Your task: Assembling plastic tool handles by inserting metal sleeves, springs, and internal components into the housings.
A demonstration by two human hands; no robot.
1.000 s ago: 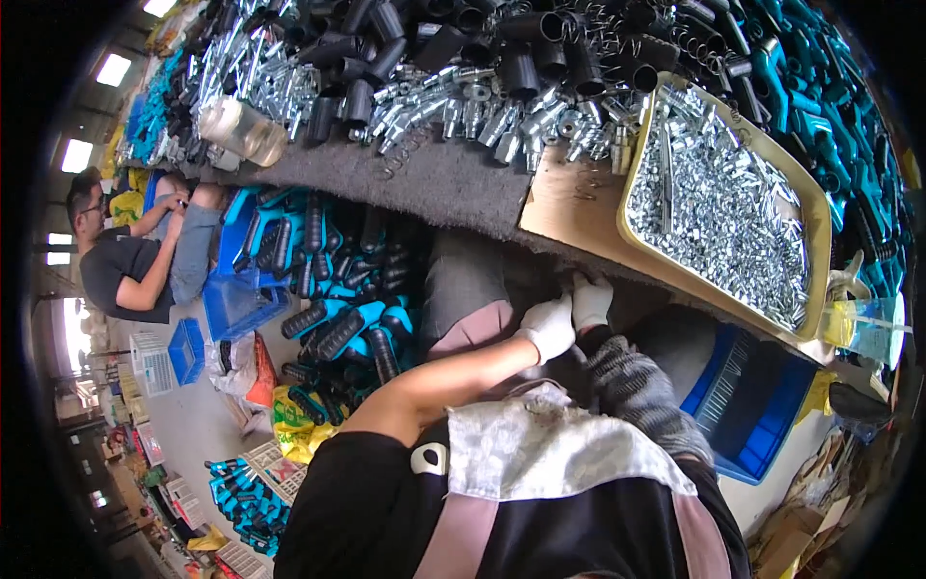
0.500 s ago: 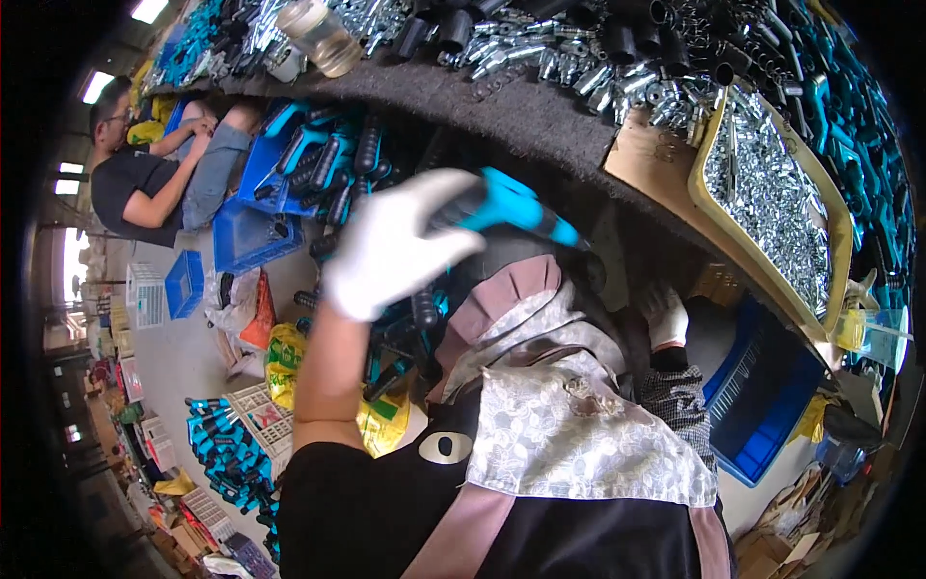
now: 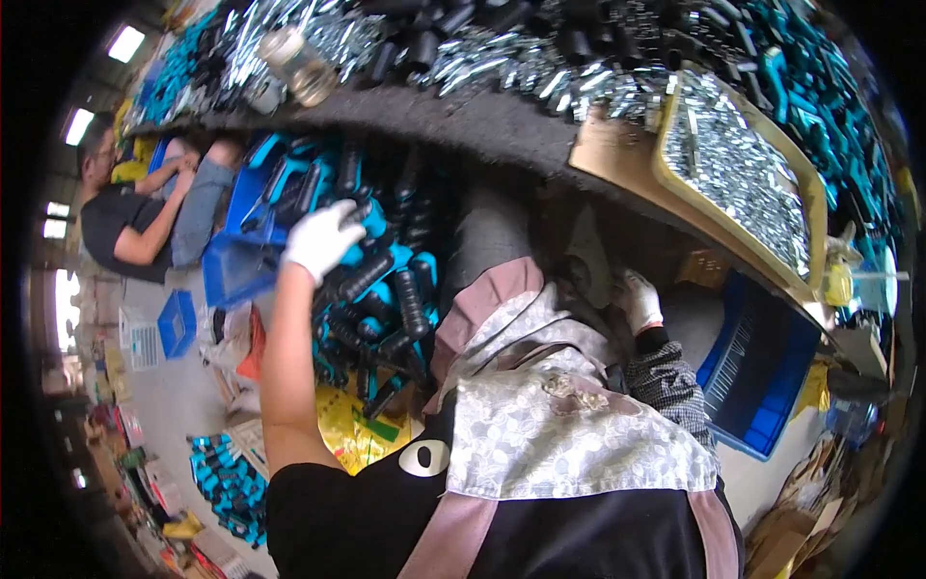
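The left hand [image 3: 323, 238], in a white glove, was stretched out to the person's left over a heap of black-and-teal tool handles [image 3: 381, 289] below the edge of the grey workbench [image 3: 463, 125]. Its fingers were curled down onto the top of the heap, where a teal handle [image 3: 371, 220] lay against them; whether they were clamped on it could not be told, since the glove hid the grip. That handle's long axis was judged to run from lower left to upper right, its far end pointing toward the bench, though most of it was covered.

The right hand [image 3: 639, 299], also gloved, was held low by the lap beneath the yellow tray of silver metal parts [image 3: 743, 164], fingers loosely bent, nothing clearly in them.

The heap was loosely stacked, so neighbouring handles could be dislodged and sent rolling to the floor if one were pulled out. A slip was also thought likely, the reach being long and sideways.
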